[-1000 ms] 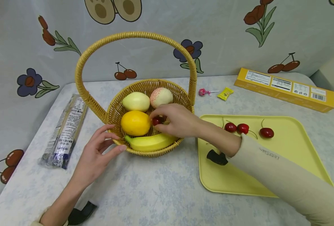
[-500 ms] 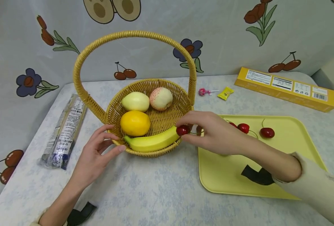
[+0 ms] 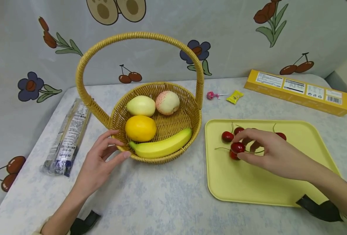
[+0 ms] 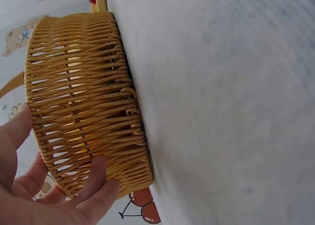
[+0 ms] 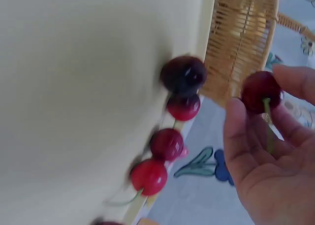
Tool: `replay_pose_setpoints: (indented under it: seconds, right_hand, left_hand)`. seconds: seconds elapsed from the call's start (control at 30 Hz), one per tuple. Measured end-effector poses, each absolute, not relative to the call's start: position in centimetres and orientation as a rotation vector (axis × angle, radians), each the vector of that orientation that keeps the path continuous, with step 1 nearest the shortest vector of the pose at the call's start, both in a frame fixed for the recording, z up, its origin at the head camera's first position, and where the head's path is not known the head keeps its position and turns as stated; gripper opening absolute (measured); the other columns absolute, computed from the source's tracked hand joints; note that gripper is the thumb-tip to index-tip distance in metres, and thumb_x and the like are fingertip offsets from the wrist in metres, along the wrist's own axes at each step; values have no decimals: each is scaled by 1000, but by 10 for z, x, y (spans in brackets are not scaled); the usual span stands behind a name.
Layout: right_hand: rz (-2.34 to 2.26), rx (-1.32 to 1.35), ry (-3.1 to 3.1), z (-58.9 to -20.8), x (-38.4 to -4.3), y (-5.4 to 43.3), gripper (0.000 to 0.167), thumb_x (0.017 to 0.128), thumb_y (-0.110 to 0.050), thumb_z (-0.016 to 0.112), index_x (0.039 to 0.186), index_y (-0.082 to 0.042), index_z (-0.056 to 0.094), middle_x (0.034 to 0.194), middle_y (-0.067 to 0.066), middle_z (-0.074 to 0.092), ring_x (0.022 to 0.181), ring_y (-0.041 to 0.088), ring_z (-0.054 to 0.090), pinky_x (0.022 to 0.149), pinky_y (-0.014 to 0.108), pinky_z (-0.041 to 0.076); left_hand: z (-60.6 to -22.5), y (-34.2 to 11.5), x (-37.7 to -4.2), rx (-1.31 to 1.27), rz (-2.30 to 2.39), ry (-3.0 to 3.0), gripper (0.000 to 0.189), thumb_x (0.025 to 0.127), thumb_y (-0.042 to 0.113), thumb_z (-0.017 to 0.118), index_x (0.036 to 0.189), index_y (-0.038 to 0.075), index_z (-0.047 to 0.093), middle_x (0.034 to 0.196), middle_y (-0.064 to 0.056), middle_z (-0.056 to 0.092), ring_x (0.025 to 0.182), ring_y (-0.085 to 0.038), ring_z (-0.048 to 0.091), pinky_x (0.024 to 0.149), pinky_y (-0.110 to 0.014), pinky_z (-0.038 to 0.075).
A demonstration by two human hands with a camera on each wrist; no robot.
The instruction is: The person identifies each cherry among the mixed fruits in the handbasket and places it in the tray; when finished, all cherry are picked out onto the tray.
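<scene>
My right hand (image 3: 276, 155) pinches a dark red cherry (image 3: 237, 147) by thumb and fingertips over the yellow tray; its green stem (image 5: 267, 107) points toward the palm in the right wrist view. Beneath it, another cherry (image 3: 233, 155) is partly hidden. More cherries, including one (image 3: 227, 137) to the left, lie on the tray. My left hand (image 3: 102, 160) touches the near left side of a wicker basket (image 3: 197, 125), thumb and fingers spread along its rim and outer wall (image 4: 83, 102). Inside lie a banana (image 3: 161, 145), a yellow lemon-like fruit (image 3: 140, 128), a pale green fruit (image 3: 141, 106) and a peach (image 3: 167, 102).
The yellow tray (image 3: 264, 189) stands right of the basket. Behind it lie a lollipop (image 3: 211, 95), a yellow wrapped candy (image 3: 235, 97) and a long orange box (image 3: 296, 93). A plastic-wrapped packet (image 3: 69, 140) lies at left. The basket's tall handle (image 3: 141, 35) arches above it.
My right hand has carried the cherry out of the basket and rightward to above the tray, among the other cherries. My left hand stays at the basket.
</scene>
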State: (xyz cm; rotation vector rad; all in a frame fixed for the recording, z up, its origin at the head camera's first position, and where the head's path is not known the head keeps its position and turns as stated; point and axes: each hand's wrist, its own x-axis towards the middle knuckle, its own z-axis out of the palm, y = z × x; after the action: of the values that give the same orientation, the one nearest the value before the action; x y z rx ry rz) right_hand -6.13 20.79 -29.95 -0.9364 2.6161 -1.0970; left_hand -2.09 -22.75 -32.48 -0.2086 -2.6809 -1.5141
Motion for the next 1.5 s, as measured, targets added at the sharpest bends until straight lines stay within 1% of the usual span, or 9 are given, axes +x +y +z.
replay_pose_setpoints:
  seconds: [0.13, 0.2, 0.37, 0.47, 0.67, 0.83, 0.93, 1.17, 1.5]
  right_hand:
    - [-1003, -924, 2697, -310, -57, 235, 39, 82, -2, 80, 109, -23, 62, 100, -15, 64, 86, 5, 60, 68, 22, 56]
    - [-954, -905, 2746, -314, -56, 247, 41, 78, 0, 82, 107, -23, 63, 98, -15, 64, 84, 3, 60, 66, 21, 56]
    - [-794, -812, 2857, -322, -56, 265, 43, 70, -2, 88, 104, -14, 65, 93, -11, 63, 77, 0, 58, 61, 21, 55]
    - [-676, -787, 2913, -326, -58, 270, 42, 69, -7, 90, 102, -12, 66, 89, -11, 60, 74, -1, 54, 57, 22, 52]
    - [-542, -758, 2961, -333, -61, 273, 36, 69, -13, 91, 97, -15, 68, 85, -12, 55, 73, 1, 51, 56, 22, 48]
    - [-531, -772, 2935, -336, -63, 274, 35, 70, -11, 90, 98, -17, 69, 89, -13, 55, 76, 2, 52, 59, 23, 50]
    - [-531, -802, 2937, -338, -64, 275, 37, 69, -8, 90, 99, -17, 70, 90, -13, 55, 78, 2, 52, 61, 23, 50]
    - [-502, -784, 2950, -339, -64, 277, 40, 70, -11, 90, 104, -15, 70, 93, -11, 57, 81, 7, 54, 62, 25, 50]
    - [-509, -859, 2973, -336, -63, 276, 36, 71, -7, 88, 100, -17, 71, 93, -13, 59, 80, 4, 55, 62, 25, 53]
  left_hand:
    - [-324, -227, -22, -222, -1502, -2679, 19, 92, 8, 72, 105, -1, 61, 146, -12, 40, 122, -33, 54, 99, -15, 44]
    - [-324, -227, -22, -225, -1500, -2683, 20, 91, 8, 72, 105, -1, 61, 145, -12, 40, 122, -33, 53, 99, -15, 44]
    - [-322, -227, -21, -213, -1501, -2689, 20, 92, 9, 72, 106, -1, 61, 146, -12, 40, 123, -33, 53, 99, -15, 44]
    - [-322, -227, -20, -212, -1502, -2686, 20, 92, 9, 72, 106, -1, 61, 146, -12, 40, 122, -33, 53, 99, -15, 44]
    - [-322, -228, -21, -222, -1507, -2681, 20, 91, 7, 72, 106, -2, 61, 145, -13, 40, 122, -33, 54, 98, -14, 45]
    - [-323, -228, -21, -214, -1505, -2682, 20, 92, 8, 71, 106, -2, 61, 146, -12, 40, 121, -33, 54, 98, -14, 45]
    - [-323, -228, -21, -209, -1506, -2682, 20, 92, 9, 71, 106, -2, 61, 146, -12, 40, 121, -33, 54, 98, -15, 45]
    - [-323, -228, -21, -207, -1515, -2679, 20, 92, 8, 72, 106, -1, 61, 146, -12, 40, 122, -33, 54, 99, -15, 44]
    - [-323, -228, -21, -205, -1495, -2690, 21, 92, 10, 71, 106, -2, 61, 147, -12, 40, 122, -34, 54, 98, -14, 44]
